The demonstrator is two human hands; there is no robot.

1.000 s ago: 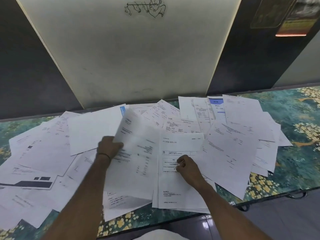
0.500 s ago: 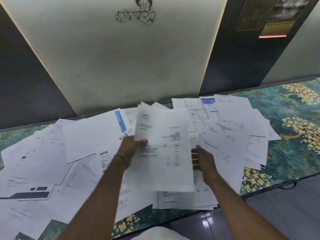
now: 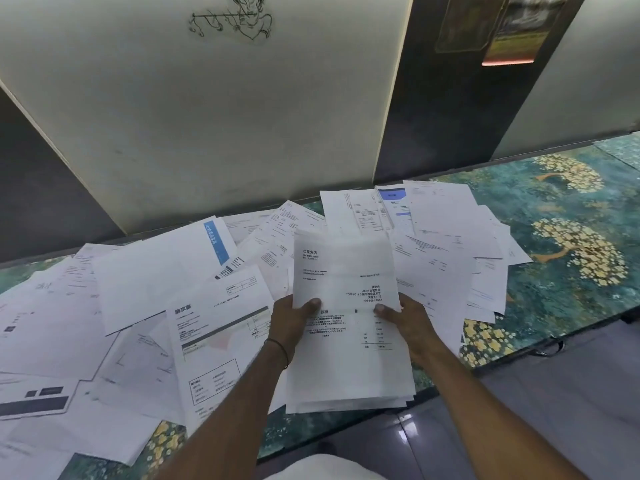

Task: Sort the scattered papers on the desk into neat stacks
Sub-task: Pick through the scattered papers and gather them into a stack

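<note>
Many white printed papers lie scattered and overlapping across the desk point(image 3: 568, 289), which has a teal floral top. A stack of papers point(image 3: 346, 341) is lifted above the desk's front edge, near the middle. My left hand point(image 3: 289, 323) grips its left side with the thumb on top. My right hand point(image 3: 408, 317) grips its right side the same way. The top sheet carries black printed text. A loose invoice sheet point(image 3: 214, 341) lies just left of the stack. More loose papers point(image 3: 450, 251) spread out to the right and behind.
A pale wall panel point(image 3: 242, 116) rises right behind the desk, flanked by dark panels. A sheet with a blue stripe point(image 3: 216, 242) lies at the back left. The desk's right end shows bare floral surface. Grey floor point(image 3: 571, 393) lies beyond the front edge.
My left hand brought its sheet rightwards onto the pile at the front edge. My right hand moved from the desk to the pile's right side, and both hands now hold the stack up.
</note>
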